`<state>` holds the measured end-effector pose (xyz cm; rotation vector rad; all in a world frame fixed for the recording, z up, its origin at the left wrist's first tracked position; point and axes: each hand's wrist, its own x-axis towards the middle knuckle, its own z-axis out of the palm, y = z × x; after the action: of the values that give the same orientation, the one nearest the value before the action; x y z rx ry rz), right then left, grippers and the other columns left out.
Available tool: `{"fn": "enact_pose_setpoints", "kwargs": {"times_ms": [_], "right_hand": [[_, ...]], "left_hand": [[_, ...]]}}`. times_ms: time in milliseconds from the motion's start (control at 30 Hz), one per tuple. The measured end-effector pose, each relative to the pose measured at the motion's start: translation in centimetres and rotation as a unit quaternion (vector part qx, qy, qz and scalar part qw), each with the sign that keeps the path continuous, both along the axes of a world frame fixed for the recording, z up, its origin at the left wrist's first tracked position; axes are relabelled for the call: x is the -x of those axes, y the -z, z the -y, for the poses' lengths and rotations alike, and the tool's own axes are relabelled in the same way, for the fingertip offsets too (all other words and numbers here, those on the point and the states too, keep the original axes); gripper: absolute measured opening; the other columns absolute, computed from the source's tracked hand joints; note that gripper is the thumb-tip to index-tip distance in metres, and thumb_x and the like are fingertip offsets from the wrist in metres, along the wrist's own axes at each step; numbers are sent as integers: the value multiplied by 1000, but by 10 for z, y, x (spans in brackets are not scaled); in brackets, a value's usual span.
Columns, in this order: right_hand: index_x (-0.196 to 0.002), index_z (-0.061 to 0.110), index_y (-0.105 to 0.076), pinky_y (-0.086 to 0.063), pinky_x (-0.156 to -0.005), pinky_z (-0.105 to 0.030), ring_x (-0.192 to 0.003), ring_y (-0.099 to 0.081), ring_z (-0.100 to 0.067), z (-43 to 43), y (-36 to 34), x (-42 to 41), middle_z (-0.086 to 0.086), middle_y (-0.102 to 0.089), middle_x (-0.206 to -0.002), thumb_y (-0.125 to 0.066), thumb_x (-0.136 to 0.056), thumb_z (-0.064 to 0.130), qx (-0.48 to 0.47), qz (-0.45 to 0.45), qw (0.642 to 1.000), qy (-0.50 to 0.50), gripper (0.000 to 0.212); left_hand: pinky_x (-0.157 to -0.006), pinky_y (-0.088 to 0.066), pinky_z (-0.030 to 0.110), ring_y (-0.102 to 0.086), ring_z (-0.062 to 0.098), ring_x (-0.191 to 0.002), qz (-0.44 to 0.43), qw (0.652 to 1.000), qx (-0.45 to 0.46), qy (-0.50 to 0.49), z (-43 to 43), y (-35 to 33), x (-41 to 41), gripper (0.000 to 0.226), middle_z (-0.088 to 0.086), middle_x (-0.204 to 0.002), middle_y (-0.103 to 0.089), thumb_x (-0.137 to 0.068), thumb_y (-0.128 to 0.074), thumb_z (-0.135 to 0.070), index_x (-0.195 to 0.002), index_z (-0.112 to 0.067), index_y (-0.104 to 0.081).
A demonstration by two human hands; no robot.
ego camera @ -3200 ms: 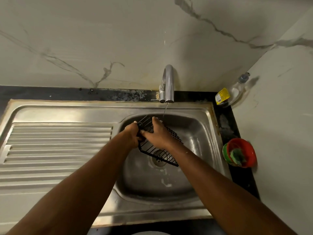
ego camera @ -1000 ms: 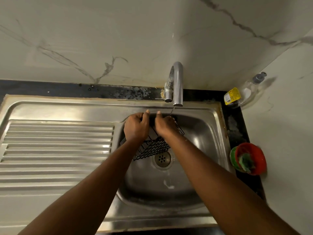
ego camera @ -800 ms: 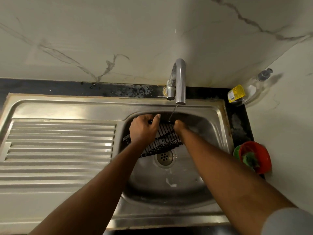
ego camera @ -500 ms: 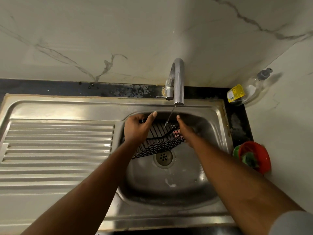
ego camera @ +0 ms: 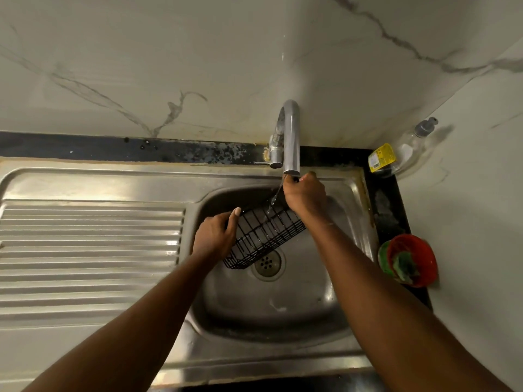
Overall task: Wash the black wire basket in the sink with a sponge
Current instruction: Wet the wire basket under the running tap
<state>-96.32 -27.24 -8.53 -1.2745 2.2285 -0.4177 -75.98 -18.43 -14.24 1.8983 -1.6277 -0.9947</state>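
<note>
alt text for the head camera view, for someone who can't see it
A left hand and a right hand hold a black wire basket tilted over a steel sink, under a thin stream from the faucet, its raised end by the spout in the right hand. A red bowl sits on the counter at right.

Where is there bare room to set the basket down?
Bare: the drainboard left of the basin; the basin floor this side of the drain. Crowded: under the tap, left hand, right hand, basket; right counter strip, bowl and bottle.
</note>
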Motion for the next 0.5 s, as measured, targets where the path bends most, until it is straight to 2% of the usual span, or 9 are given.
{"fn": "enact_pose_setpoints", "kwargs": {"times_ms": [133, 233, 300, 367, 400, 433, 500], "right_hand": [[-124, 8, -60, -37, -56, -24, -71, -55, -18, -3, -7, -29, -8, -69, -103, -45, -100, 62, -15, -88, 994, -65, 61], [-129, 6, -60, -48, -80, -35, -103, -66, -29, -14, -17, -52, -16, -69, -118, -39, -104, 59, 21, -101, 988, -112, 63], [-130, 6, -57, -51, -86, -38, -104, -67, -29, -22, -20, -61, -16, -69, -117, -34, -105, 60, 47, -115, 984, -128, 63], [-128, 9, -56, -55, -85, -40, -99, -67, -27, -35, -17, -68, -15, -70, -113, -25, -104, 65, 70, -145, 974, -157, 68], [-131, 11, -55, -53, -91, -43, -106, -64, -29, -42, -16, -72, -17, -69, -117, -20, -104, 67, 74, -155, 970, -169, 71], [-138, 12, -52, -48, -100, -47, -118, -59, -32, -50, -16, -75, -19, -65, -128, -16, -103, 67, 64, -156, 969, -178, 74], [-154, 17, -38, -34, -113, -52, -139, -41, -35, -60, -16, -75, -20, -49, -148, -12, -103, 67, 36, -153, 968, -194, 76]], "left_hand": [[-67, -57, 53, -65, 23, -64, -31, 997, -14, 71, 21, -14, 20, 52, 4, -71, -67, -108, -30, -62, -86, -23, -58], [-75, -60, 48, -68, 23, -75, -113, 993, -30, 16, 32, -23, 35, 50, 4, -80, -71, -113, -32, -49, -91, -21, -67], [-81, -61, 38, -69, 17, -79, -156, 987, -22, -34, 35, -22, 35, 48, -1, -81, -72, -114, -34, -43, -92, -20, -70], [-72, -53, 13, -67, 10, -79, -145, 986, -16, -78, 35, -23, 33, 40, -8, -79, -69, -114, -37, -43, -98, -24, -68], [-64, -49, 14, -68, 12, -76, -137, 983, -26, -117, 36, -25, 33, 48, -6, -75, -68, -111, -38, -52, -92, -22, -69], [-61, -48, 21, -68, 16, -70, -142, 975, -42, -164, 37, -24, 35, 62, -2, -70, -69, -105, -39, -64, -80, -17, -70], [-56, -43, 29, -63, 19, -59, -137, 959, -70, -236, 37, -28, 42, 76, 3, -62, -66, -99, -39, -75, -65, -12, -66]]}}
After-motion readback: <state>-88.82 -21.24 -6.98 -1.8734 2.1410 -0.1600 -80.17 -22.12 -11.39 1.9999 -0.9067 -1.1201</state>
